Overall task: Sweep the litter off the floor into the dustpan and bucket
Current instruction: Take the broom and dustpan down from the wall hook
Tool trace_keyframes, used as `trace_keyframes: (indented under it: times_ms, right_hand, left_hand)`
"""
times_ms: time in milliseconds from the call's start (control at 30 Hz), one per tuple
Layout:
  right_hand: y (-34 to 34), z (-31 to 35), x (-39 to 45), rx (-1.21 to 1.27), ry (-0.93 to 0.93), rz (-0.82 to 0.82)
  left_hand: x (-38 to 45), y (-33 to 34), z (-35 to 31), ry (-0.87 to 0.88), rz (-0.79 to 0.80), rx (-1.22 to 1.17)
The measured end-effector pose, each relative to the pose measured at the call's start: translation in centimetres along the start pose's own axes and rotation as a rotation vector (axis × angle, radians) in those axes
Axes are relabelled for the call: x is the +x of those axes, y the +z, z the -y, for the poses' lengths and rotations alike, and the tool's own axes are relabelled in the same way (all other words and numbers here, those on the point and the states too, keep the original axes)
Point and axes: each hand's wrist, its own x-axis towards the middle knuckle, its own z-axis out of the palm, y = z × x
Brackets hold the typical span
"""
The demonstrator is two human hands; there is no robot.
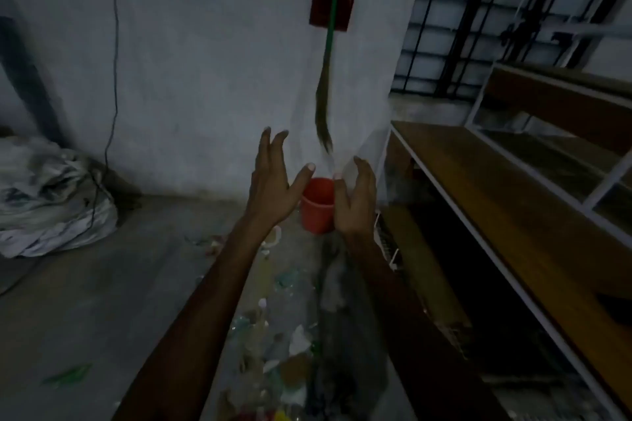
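Observation:
A red bucket (318, 205) stands on the floor against the white wall. Above it a broom (329, 55) with a green handle hangs on the wall, and a dark red dustpan (321, 7) hangs behind its handle. Litter (273, 349), scraps of paper and plastic, lies scattered on the grey floor between my arms and toward me. Both my arms reach forward. My left hand (273, 181) is raised with fingers straight, just left of the bucket. My right hand (355, 195) is raised just right of it, fingers relaxed. Neither hand holds anything.
A low wooden rack with a white metal frame (513, 215) runs along the right side. A crumpled white sack (51, 195) lies at the left wall, with a black cable (114, 61) hanging down from a wall socket. A barred window (478, 10) is at upper right.

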Motion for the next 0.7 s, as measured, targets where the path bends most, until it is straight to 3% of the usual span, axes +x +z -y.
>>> trace_keyframes:
  times_ms: [233,700]
  right_hand:
    - [3.1,-7.1,7.3,0.010,0.131,0.097]
    - [9.9,-22.5,36.7,-0.003,-0.154,0.149]
  left_hand:
    - [4.8,6.9,6.2,-0.090,0.069,0.024]
    - [26.8,23.0,17.3,-0.117,0.017,0.032]
